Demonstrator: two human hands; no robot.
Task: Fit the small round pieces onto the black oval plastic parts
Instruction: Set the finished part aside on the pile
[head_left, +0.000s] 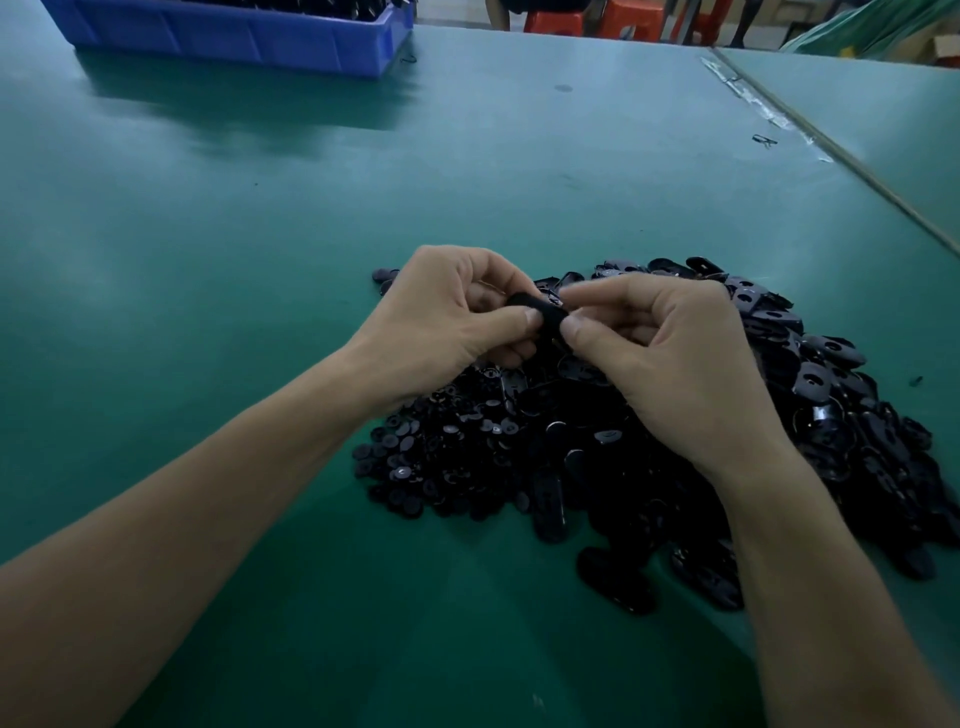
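The left hand (452, 306) and right hand (670, 353) each pinch one black oval plastic part (545, 312) between thumb and curled fingers. It is held above the heap of black oval parts (810, 374) and small round black pieces (431, 457) on the green table (260, 208). The blue plastic bin (234, 36), far left, holds dark parts, type indistinguishable.

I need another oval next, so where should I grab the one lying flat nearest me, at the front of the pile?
Probably its two long edges, pinched across the narrow middle. The oval lies flat on the table at the near edge of the pile, long axis diagonal, so come from above on its near-left side, where bare table leaves room.
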